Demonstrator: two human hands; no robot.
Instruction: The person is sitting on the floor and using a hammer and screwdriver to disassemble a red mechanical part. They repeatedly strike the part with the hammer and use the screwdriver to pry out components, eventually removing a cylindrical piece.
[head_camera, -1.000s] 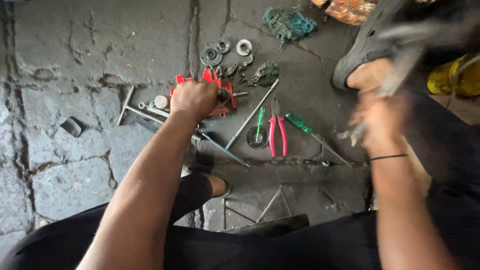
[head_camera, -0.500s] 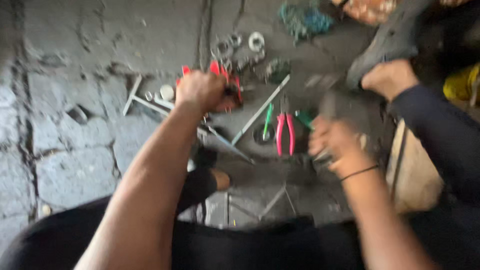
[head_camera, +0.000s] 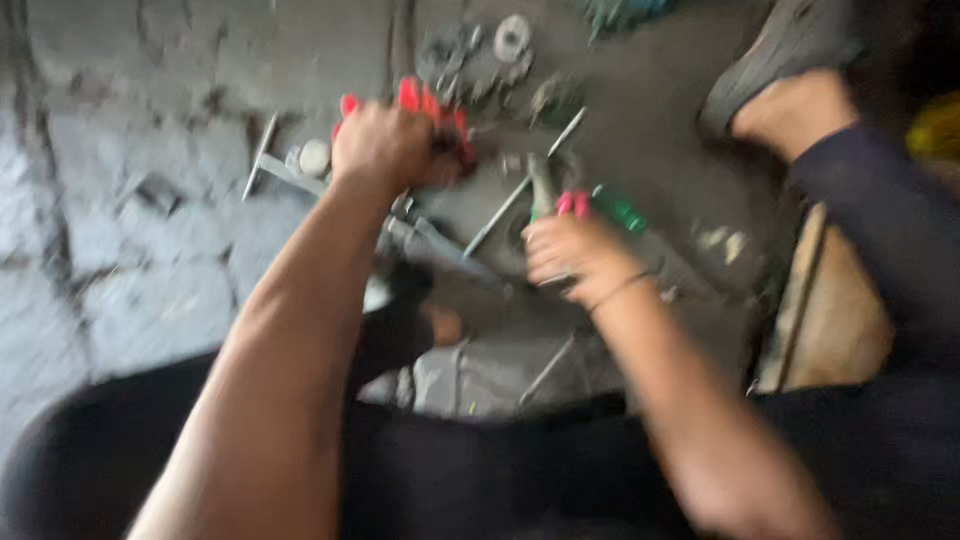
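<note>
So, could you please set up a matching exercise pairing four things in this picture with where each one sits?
Things:
1. left hand
2. right hand
3. round metal ring
4. grey shoe

Places:
A. top right corner
B. on the pink-handled pliers, centre
C. on the red-handled tool
D. top centre, on the stone floor

Pairs: 1-C, 2-B, 3-D, 4-A
</note>
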